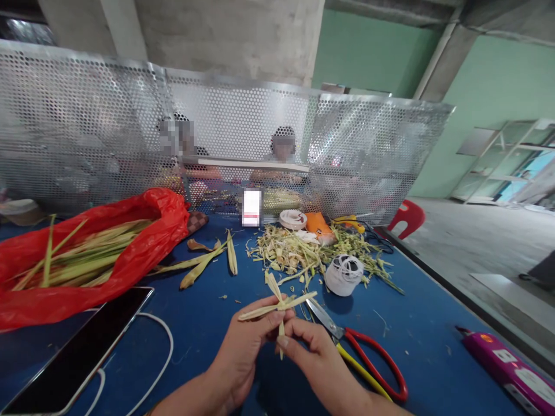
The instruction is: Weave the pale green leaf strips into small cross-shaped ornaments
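Note:
My left hand (249,346) and my right hand (310,349) meet low in the middle of the view, both pinched on crossed pale leaf strips (280,300) held just above the blue table (195,335). The strips form a small cross between my fingertips. Red-handled scissors (364,358) lie on the table right beside my right hand. A spool of white thread (344,274) stands a little beyond the strips.
A red plastic bag (87,271) of green leaves lies at the left, a phone (73,352) with a white cable in front of it. Leaf scraps (299,251) pile at the back. A purple box (507,367) lies at the right. A perforated metal screen (217,133) separates people opposite.

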`<state>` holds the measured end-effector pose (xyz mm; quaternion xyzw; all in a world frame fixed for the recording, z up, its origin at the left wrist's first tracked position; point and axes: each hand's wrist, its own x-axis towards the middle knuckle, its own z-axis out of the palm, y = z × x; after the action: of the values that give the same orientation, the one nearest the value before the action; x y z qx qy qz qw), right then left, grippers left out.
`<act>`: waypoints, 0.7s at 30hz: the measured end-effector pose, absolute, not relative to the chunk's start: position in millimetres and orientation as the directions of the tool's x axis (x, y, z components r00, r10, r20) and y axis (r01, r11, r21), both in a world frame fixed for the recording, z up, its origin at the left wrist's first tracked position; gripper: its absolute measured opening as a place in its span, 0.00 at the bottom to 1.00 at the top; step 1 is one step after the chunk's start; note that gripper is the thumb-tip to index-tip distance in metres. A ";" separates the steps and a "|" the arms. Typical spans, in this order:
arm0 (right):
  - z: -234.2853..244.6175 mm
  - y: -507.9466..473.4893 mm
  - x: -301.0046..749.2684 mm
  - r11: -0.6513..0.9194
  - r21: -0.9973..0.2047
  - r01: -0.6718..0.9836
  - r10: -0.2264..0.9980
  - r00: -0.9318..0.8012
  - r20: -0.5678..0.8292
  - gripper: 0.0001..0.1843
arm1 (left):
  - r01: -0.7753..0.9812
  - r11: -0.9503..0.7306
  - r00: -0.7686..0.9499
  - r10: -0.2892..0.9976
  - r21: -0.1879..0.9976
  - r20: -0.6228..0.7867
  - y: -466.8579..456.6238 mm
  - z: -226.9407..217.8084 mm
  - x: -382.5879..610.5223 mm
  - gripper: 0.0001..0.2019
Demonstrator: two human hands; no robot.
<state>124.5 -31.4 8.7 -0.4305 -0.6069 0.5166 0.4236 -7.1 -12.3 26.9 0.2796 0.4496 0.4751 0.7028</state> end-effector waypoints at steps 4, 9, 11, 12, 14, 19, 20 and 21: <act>2.3 -30.8 122.4 0.072 -0.996 0.060 0.971 -0.231 0.056 0.18 | -0.364 0.378 0.104 0.925 0.851 -0.366 -12.2 28.6 -7.2 0.24; 6.5 -30.3 126.3 0.072 -0.990 0.120 0.965 -0.261 0.038 0.20 | -0.379 0.374 0.083 0.925 0.847 -0.371 -12.0 29.5 -7.0 0.24; 10.2 -27.4 129.6 0.005 -0.998 0.058 0.981 -0.196 -0.007 0.20 | -0.385 0.362 0.084 0.930 0.849 -0.359 -9.2 28.9 -9.3 0.24; 12.2 -25.3 131.6 -0.035 -0.999 0.005 0.991 -0.131 -0.035 0.20 | -0.375 0.354 0.078 0.933 0.857 -0.351 -7.7 28.8 -10.7 0.23; 15.7 -20.5 136.2 -0.085 -0.992 -0.094 0.996 0.005 -0.085 0.22 | -0.339 0.350 0.083 0.936 0.874 -0.343 -5.6 29.3 -13.2 0.20; 17.6 -13.9 145.5 0.002 -0.996 0.090 0.997 -0.073 -0.005 0.16 | -0.277 0.353 0.170 0.933 0.894 -0.316 -6.3 33.4 -14.1 0.15; 16.8 -14.3 145.9 0.028 -0.989 0.143 0.995 -0.100 0.014 0.15 | -0.271 0.352 0.179 0.933 0.896 -0.312 -6.5 33.7 -13.9 0.15; 16.0 -15.0 145.7 0.045 -0.983 0.178 0.993 -0.114 0.025 0.14 | -0.257 0.351 0.186 0.932 0.900 -0.311 -6.5 33.6 -13.8 0.15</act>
<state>145.7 -15.0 16.0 -0.5058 -0.5790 0.4709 0.4327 -13.8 -6.5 33.6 0.3639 0.4640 0.4380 0.6785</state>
